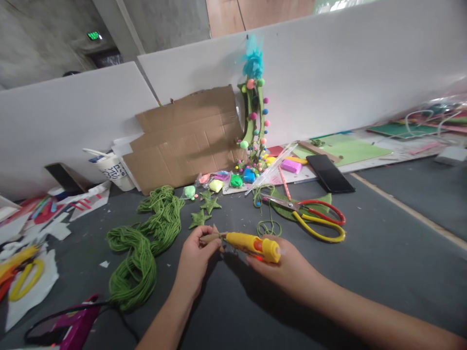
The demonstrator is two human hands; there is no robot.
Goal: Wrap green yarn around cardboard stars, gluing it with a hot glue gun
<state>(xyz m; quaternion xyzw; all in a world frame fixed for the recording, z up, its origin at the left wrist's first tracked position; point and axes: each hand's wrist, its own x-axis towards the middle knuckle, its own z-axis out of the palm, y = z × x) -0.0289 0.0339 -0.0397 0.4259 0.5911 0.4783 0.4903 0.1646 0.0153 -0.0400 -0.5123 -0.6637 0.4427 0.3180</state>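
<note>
My left hand (202, 248) pinches a small brown cardboard star (211, 237), partly hidden by the fingers. Wrapped round the grip of a yellow hot glue gun (248, 243) is my right hand (280, 265). The gun's nozzle points left and is at the star; whether they touch I cannot tell. Just beyond the left hand lie several green yarn-covered stars (210, 204). A long skein of green yarn (146, 248) spreads to the left. Scissors with red and yellow handles (314, 218) rest at the right on a green leaf-shaped piece (282, 209).
Against the white partition stand a cardboard sheet (189, 138) and a green crescent decorated with pompoms (251, 116). Packets of coloured clay (236, 181) and a black phone (330, 173) lie in front. A magenta tool with a black cord (80, 325) sits at the lower left.
</note>
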